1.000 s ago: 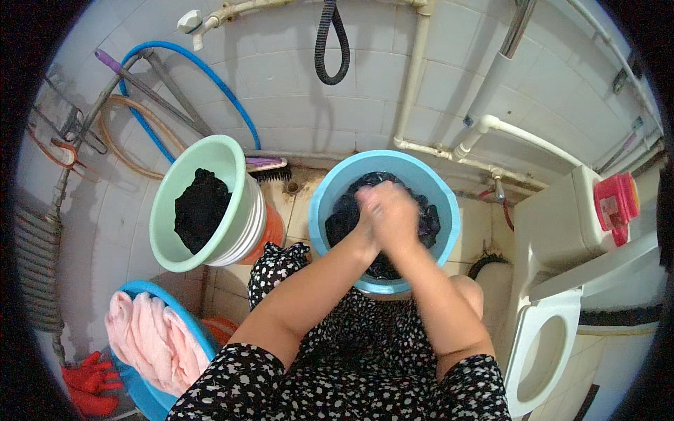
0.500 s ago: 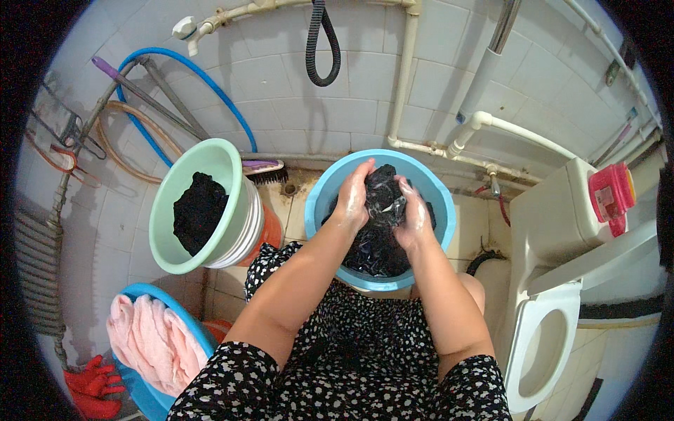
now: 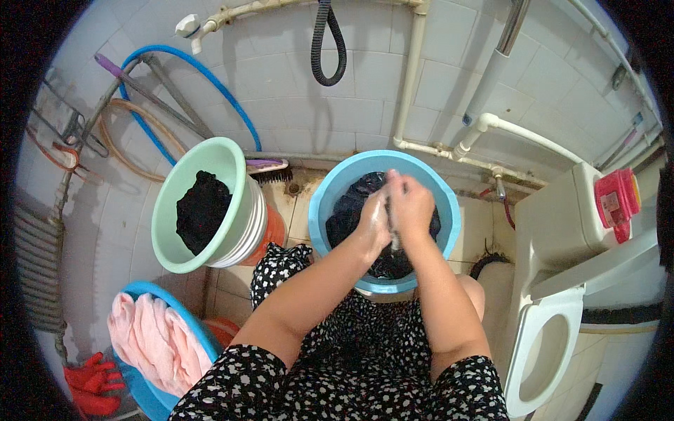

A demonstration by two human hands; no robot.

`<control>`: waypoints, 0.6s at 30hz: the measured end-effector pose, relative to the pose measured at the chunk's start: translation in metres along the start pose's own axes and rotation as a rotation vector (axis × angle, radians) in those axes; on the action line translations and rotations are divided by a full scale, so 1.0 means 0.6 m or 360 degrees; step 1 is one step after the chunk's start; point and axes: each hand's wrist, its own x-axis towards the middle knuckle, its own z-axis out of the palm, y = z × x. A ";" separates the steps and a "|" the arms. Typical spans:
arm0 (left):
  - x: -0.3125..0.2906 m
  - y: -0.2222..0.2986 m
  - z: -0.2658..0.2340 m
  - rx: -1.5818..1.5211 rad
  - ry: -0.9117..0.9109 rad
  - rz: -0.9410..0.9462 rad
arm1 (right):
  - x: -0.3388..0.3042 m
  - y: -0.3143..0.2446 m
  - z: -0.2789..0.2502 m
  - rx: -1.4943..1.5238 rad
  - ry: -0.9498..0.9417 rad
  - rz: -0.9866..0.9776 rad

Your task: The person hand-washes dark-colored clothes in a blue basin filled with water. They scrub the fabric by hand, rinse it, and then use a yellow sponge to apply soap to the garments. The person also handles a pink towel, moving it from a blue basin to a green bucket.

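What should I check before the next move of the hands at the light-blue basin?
1. Left hand above the round light-blue plastic basin: ok.
2. Right hand close beside the left, within the same rim: ok.
3. Fabric gripped between the hands: cannot tell; the fingers hide it.
4. Wet dark fabric lying inside the light-blue basin: ok.
5. Matte black cloth inside the round pale-green plastic basin, apart from the hands: ok.
6. Fluffy pink fabric clear of the tilted blue plastic basin's rim: not ok; it covers part of it.
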 end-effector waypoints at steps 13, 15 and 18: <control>-0.001 0.054 0.037 -0.0105 0.0547 -0.0121 | -0.013 0.085 0.064 0.1642 0.0036 0.0716; -0.007 0.087 0.065 -0.0149 0.0663 -0.0003 | -0.033 0.067 0.053 0.2445 -0.0504 0.1285; 0.000 0.097 0.037 -0.0040 0.0477 0.0094 | -0.037 0.022 0.000 0.2527 -0.0876 0.1559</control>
